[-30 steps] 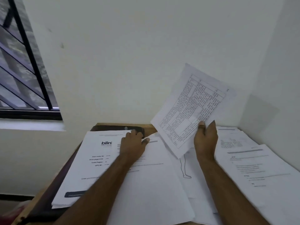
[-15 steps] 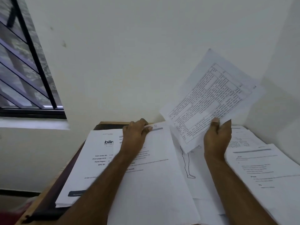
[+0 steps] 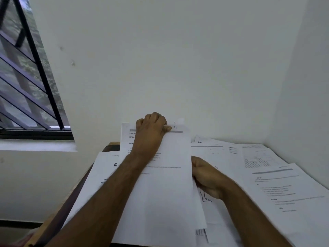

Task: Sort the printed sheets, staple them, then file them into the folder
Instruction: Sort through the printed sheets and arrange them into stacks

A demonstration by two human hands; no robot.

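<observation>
Two hands hold one sheet (image 3: 160,189) over the desk papers.
The left hand (image 3: 151,132) grips its top edge; the right hand (image 3: 206,177) pinches its right edge.

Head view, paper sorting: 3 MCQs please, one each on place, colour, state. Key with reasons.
1. Where is the window?
A. left of the desk
B. right of the desk
C. behind the person

2. What colour is the bar across the top of the lifted sheet?
A. red
B. grey
C. green

3. What is the left hand doing?
A. resting flat on the desk
B. gripping the lifted sheet's top edge
C. hanging idle

Key: 1 A, its bars fill the upper left of the view. 2 B, a grey band runs beside the thumb. 3 B, the fingers curl over the raised top edge.
</observation>
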